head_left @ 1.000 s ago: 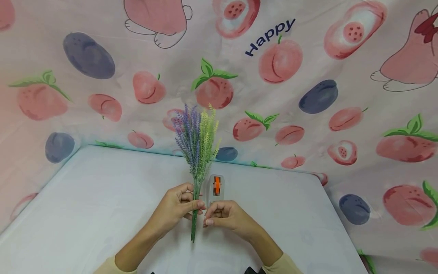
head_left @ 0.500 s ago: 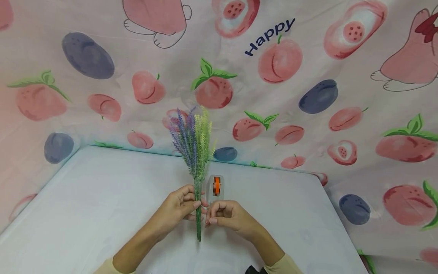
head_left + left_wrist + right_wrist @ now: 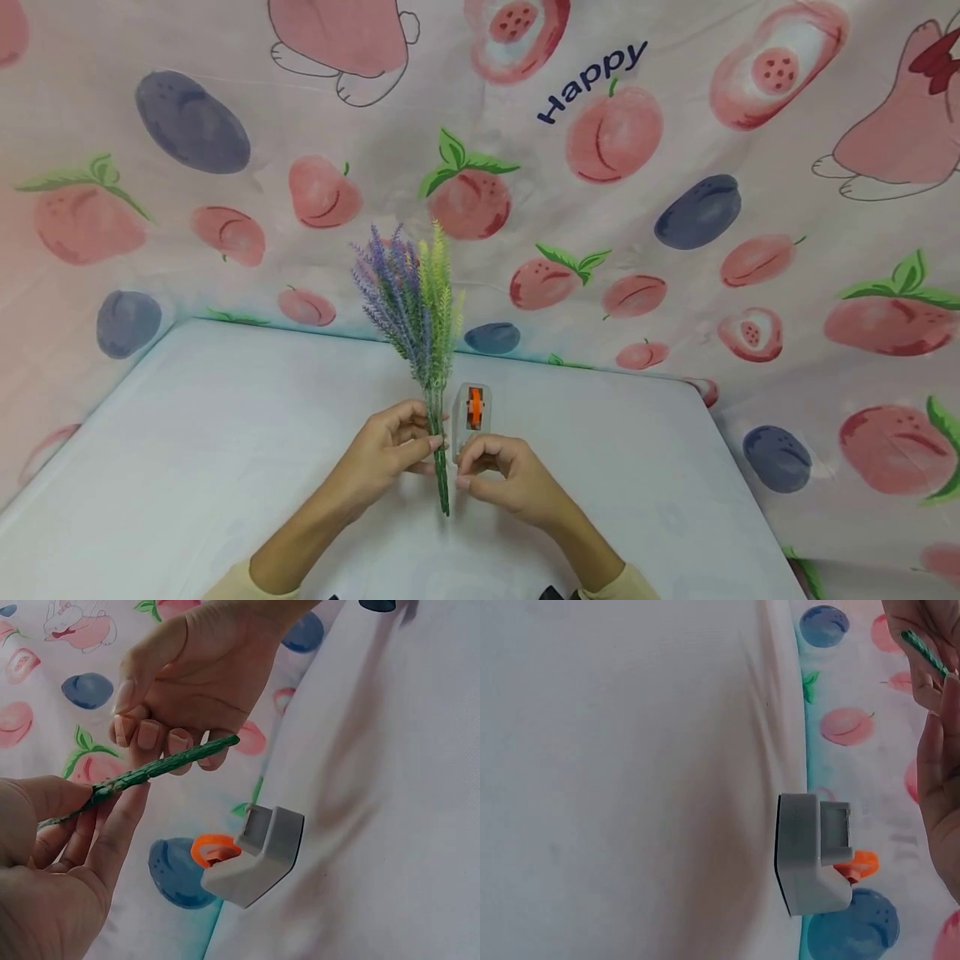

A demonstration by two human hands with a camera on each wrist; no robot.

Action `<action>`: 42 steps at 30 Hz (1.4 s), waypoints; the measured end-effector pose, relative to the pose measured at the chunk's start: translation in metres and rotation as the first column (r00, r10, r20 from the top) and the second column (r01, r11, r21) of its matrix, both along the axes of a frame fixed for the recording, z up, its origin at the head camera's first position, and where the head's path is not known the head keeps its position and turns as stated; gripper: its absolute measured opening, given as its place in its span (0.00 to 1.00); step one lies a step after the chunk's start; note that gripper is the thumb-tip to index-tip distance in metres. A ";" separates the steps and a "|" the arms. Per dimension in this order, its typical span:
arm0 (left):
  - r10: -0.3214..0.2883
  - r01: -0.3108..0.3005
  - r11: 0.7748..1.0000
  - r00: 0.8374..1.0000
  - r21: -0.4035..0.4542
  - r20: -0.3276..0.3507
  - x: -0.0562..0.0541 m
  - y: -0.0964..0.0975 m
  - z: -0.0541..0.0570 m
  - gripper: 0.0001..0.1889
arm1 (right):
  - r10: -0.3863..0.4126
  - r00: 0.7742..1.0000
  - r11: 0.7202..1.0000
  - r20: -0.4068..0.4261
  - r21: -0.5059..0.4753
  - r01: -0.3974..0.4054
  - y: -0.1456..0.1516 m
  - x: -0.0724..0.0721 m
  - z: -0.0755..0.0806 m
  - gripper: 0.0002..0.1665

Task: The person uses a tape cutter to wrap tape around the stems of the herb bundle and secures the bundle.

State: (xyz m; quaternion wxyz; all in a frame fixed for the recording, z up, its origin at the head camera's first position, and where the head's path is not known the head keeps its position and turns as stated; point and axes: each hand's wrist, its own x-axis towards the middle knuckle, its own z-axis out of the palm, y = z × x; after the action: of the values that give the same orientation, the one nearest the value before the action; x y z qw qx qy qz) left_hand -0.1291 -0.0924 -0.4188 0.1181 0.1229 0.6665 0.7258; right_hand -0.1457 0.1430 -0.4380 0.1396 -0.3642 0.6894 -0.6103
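Note:
My left hand [image 3: 392, 443] holds a bunch of artificial lavender [image 3: 412, 312] by its green stems, pinched between thumb and fingers. Purple spikes are on the left of the bunch and yellow-green ones on the right. The bare stem ends [image 3: 180, 759] stick out below the hand. Just right of the stems, my right hand [image 3: 504, 477] has its thumb and index fingertips together, pinching what looks like a small piece of clear tape [image 3: 120, 720]. Behind the right hand stands a grey tape dispenser [image 3: 274, 847] with an orange hub, partly covered by that hand in the head view.
A white cloth covers the table [image 3: 247, 417], whose back edge [image 3: 337, 336] meets a hanging fabric [image 3: 555, 200] printed with peaches and plums. The dispenser is the nearest thing beyond both hands.
The lavender has tilted, its tops swinging left and its stem ends right, towards the right hand. The right hand has shifted slightly right. The dispenser stays put.

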 end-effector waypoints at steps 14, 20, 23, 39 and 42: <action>0.060 -0.060 0.998 0.998 0.002 -0.012 0.000 0.006 0.000 0.09 | -0.021 0.999 1.000 -0.043 0.011 0.022 -0.011 0.006 0.002 0.03; 0.055 -0.056 0.998 0.998 -0.021 -0.039 0.000 0.006 0.002 0.08 | 0.002 0.992 0.999 -0.128 0.038 0.003 -0.012 0.003 -0.002 0.09; 0.046 -0.046 0.999 0.998 -0.019 -0.037 0.000 0.006 0.003 0.08 | 0.017 0.986 0.999 -0.167 0.045 -0.009 -0.011 0.002 -0.002 0.08; 0.022 -0.025 0.999 0.997 -0.048 -0.071 -0.001 0.001 0.006 0.11 | -0.069 0.997 0.998 0.036 -0.008 0.069 0.004 -0.008 0.003 0.09; 0.024 -0.033 0.995 0.995 -0.096 -0.094 -0.001 0.001 0.006 0.10 | -0.070 0.995 0.997 0.072 0.040 0.067 0.004 -0.010 0.003 0.10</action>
State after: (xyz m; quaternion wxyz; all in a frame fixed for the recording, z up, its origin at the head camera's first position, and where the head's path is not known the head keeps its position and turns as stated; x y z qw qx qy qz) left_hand -0.1298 -0.0914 -0.4126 0.0825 0.1412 0.7076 0.6875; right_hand -0.1561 0.1465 -0.4347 0.1506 -0.3150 0.7074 -0.6146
